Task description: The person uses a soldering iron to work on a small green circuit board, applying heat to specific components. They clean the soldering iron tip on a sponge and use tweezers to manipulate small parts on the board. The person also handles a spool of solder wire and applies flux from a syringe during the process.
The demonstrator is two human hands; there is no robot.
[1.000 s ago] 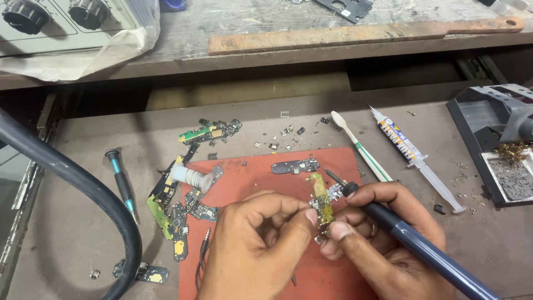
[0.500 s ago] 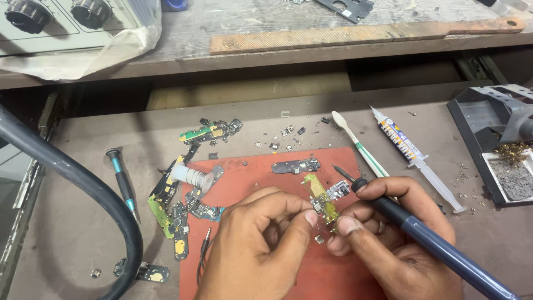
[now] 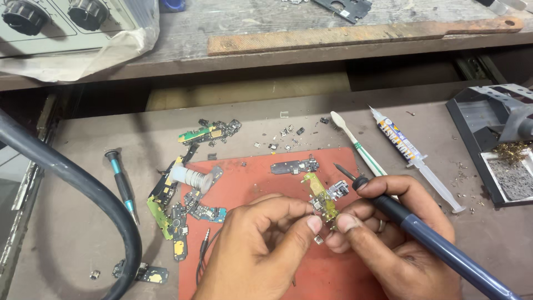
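Item: small yellow-green board (image 3: 322,199), pinched between my left hand's (image 3: 261,253) thumb and forefinger and my right hand's (image 3: 400,233) thumb, above the red mat (image 3: 250,183). Long axis runs up-left, away from me. Right hand also closed around the soldering iron (image 3: 422,233), tip (image 3: 340,168) just right of the board's upper end.

This is an electronics repair workshop. A worn, scratched counter (image 3: 83,233) is strewn with small circuit boards (image 3: 210,133) and loose chips around a red mat (image 3: 250,183). A soldering iron (image 3: 422,233), a flux syringe (image 3: 405,150), a brush (image 3: 355,141), a screwdriver (image 3: 122,186) and a solder spool (image 3: 191,179) lie at hand. A knobbed bench unit (image 3: 66,22) sits on the shelf above, an iron stand (image 3: 494,144) at the right.
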